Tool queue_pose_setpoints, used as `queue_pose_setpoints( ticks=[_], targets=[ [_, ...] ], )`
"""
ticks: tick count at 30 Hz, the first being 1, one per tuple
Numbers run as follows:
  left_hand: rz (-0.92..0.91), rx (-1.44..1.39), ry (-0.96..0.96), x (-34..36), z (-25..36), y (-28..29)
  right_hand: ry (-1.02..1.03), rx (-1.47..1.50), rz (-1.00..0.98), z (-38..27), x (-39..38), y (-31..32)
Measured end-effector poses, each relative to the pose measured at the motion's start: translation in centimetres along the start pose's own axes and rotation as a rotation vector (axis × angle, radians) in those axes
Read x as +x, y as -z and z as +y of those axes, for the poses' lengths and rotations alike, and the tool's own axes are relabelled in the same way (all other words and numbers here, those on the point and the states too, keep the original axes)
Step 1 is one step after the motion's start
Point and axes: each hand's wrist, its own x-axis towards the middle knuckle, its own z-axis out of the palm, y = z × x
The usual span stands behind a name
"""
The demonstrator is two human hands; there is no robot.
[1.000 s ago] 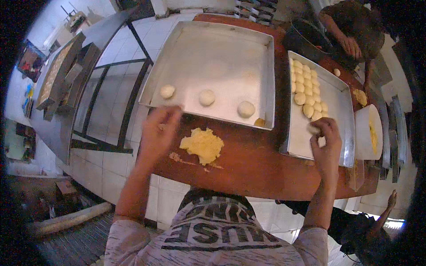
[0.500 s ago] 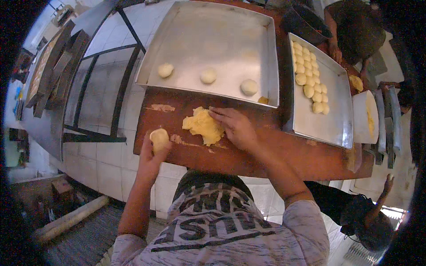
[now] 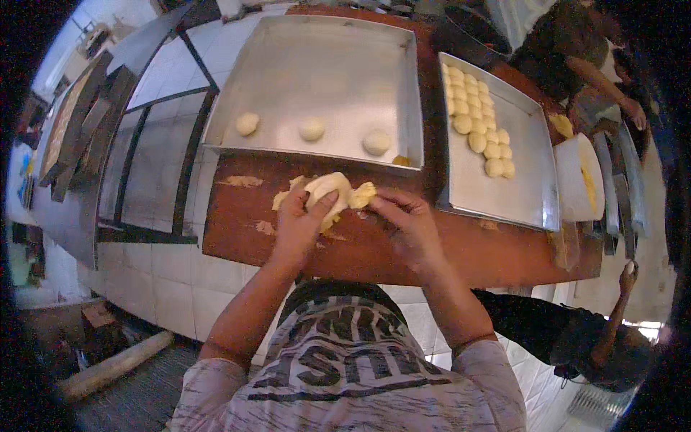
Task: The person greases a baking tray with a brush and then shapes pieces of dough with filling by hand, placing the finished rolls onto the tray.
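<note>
Risk: yellow paste clump (image 3: 364, 194), pinched in right hand (image 3: 412, 222), may crumble if squeezed; flattened dough round (image 3: 330, 190), gripped by left hand (image 3: 299, 222), may tear if overstretched. Versus half a second ago: dough has shifted from left of the yellow mound (image 3: 279, 201) on the tabletop (image 3: 468, 252) to overlapping it in view.

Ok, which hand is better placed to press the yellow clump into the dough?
The right hand, probably: its fingers pinch the yellow clump, while the left hand grips the dough.
</note>
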Motion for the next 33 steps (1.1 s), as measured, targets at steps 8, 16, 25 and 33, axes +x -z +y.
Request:
queue_pose_setpoints(
  ticks=[8, 16, 25, 33],
  targets=[
    [-0.403, -0.628, 0.102, 0.1, 0.3, -1.5, 0.765, -1.334, 0.066, -0.3, -1.1, -1.4],
    [-0.382, -0.32, -0.079, -2.4, 2.4, -1.7, 0.736, -1.16, 0.049, -3.3, -1.0, -1.2],
    [-0.221, -0.697, 0.2, -0.5, 5.0, -2.1, 1.099, -1.508, 0.071, -1.4, -3.2, -2.8],
    [-0.247, 0.228, -0.248, -2.1, 4.1, -4.1, 0.627, -0.826, 0.123, -3.5, -2.2, -0.8]
  ],
)
